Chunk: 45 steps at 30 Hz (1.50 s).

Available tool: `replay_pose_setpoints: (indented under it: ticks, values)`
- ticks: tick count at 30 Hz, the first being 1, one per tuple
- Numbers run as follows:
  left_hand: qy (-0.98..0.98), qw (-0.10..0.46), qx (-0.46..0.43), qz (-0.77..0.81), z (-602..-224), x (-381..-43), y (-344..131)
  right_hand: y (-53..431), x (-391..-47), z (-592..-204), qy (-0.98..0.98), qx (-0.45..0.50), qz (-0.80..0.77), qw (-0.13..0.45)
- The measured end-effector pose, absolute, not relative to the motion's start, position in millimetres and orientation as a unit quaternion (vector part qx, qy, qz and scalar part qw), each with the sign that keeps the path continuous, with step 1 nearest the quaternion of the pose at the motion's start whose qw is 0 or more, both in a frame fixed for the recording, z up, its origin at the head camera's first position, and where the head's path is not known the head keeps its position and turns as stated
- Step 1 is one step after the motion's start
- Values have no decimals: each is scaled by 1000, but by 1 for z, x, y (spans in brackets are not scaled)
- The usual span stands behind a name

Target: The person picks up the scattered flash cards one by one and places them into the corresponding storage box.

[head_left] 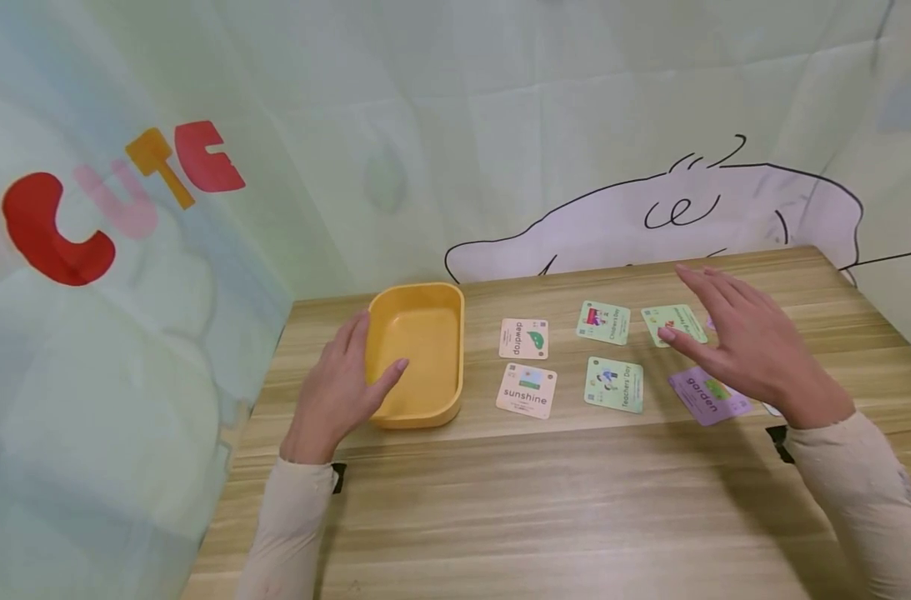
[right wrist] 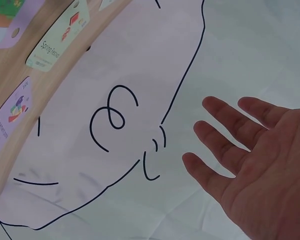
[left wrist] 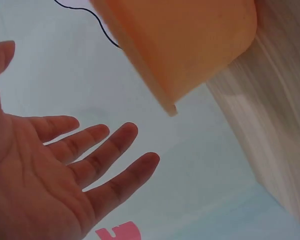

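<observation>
A yellow rectangular tray (head_left: 417, 354) stands on the wooden table, its inside bare. My left hand (head_left: 338, 383) is beside its left wall in the head view, and in the left wrist view its spread fingers (left wrist: 125, 177) are apart from the tray. Above the cards at the right, my right hand (head_left: 755, 342) hovers with fingers straight and thumb out, holding nothing. Under it lie a purple "garden" card (head_left: 695, 400) and a green Spring Festival card (right wrist: 60, 37). Another purple card (right wrist: 11, 117) lies near the table's back edge, mostly hidden by the hand in the head view.
Between the hands lie a "dewdrop" card (head_left: 515, 339), a "sunshine" card (head_left: 526, 400), a Children's Day card (head_left: 602, 322) and a Teachers' Day card (head_left: 613, 396). A printed curtain (head_left: 500, 150) hangs behind and left of the table (head_left: 485, 508). Black clips sit near both wrists.
</observation>
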<state>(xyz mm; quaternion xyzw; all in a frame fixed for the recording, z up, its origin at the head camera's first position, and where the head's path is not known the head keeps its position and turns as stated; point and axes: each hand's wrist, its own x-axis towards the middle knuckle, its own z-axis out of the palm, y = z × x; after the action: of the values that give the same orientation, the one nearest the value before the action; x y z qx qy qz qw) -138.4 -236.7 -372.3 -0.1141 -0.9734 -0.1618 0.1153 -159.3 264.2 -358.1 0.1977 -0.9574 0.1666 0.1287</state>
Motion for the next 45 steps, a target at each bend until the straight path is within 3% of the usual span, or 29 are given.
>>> replay_pose_setpoints:
  ticks: [17, 45]
  values:
    - [-974, 64, 4, -218, -382, -143, -247, 275, -154, -356, -959, 192, 168, 127]
    - [-949, 51, 44, -307, -405, -166, -271, 280, -157, -356, -962, 179, 175, 113]
